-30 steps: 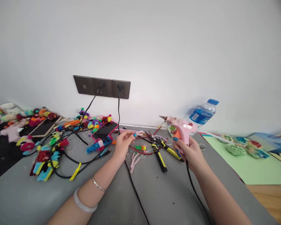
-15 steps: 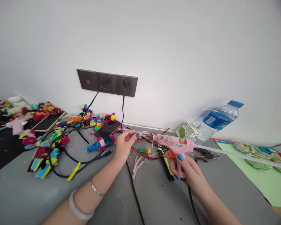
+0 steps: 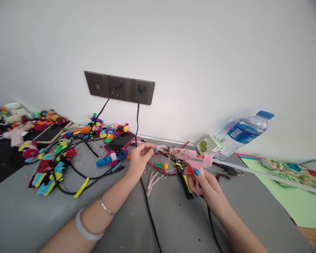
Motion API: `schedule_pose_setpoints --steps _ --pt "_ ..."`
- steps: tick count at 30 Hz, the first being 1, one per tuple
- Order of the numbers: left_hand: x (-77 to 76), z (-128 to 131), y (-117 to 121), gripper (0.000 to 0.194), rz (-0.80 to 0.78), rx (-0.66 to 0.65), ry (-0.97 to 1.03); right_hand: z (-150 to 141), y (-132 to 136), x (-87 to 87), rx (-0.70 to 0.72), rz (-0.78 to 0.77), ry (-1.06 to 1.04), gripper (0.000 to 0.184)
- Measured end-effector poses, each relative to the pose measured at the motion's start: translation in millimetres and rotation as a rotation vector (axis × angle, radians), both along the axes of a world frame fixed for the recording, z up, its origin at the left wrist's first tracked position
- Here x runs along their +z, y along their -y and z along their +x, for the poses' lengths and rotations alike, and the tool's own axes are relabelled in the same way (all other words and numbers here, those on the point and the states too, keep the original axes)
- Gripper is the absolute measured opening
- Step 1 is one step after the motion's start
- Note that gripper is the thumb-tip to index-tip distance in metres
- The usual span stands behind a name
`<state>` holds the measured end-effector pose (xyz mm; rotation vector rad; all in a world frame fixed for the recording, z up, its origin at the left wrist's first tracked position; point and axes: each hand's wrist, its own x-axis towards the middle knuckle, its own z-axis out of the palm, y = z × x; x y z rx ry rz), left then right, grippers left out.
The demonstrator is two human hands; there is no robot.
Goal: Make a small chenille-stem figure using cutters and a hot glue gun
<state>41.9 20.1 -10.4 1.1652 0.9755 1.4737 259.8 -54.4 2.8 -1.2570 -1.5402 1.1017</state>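
Observation:
My right hand (image 3: 206, 186) is wrapped round the handle of a pink hot glue gun (image 3: 202, 160), its small red light lit. A long clear glue stick (image 3: 252, 171) sticks out of its back. The nozzle points left, close to the fingertips of my left hand (image 3: 142, 160). That hand is closed in a pinch; what lies between thumb and finger is too small to make out. Below the gun are yellow-and-black pliers (image 3: 184, 184), pale pink pipe cleaners (image 3: 152, 184), a red one (image 3: 158, 171) and a small green-and-yellow piece (image 3: 160, 166).
Colourful fuzzy figures (image 3: 50, 168) and black cables (image 3: 68, 192) lie on the left of the grey table (image 3: 116, 225). A phone with a pink edge (image 3: 119, 141) rests near the wall sockets (image 3: 119, 88). A water bottle (image 3: 244, 131) leans at the back right beside a small box (image 3: 206, 144).
The glue gun in my right hand has shifted slightly left, bringing the nozzle nearer my left fingertips. My left hand keeps its pinch. The view has moved a little.

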Motion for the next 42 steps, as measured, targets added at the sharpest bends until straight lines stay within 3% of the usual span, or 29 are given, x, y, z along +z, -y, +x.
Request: schedule_pose_setpoints --steps 42 --pt "-4.7 0.6 -1.3 0.012 0.066 0.01 -0.006 -2.2 3.3 9.9 -0.011 -0.023 0.094 0.048"
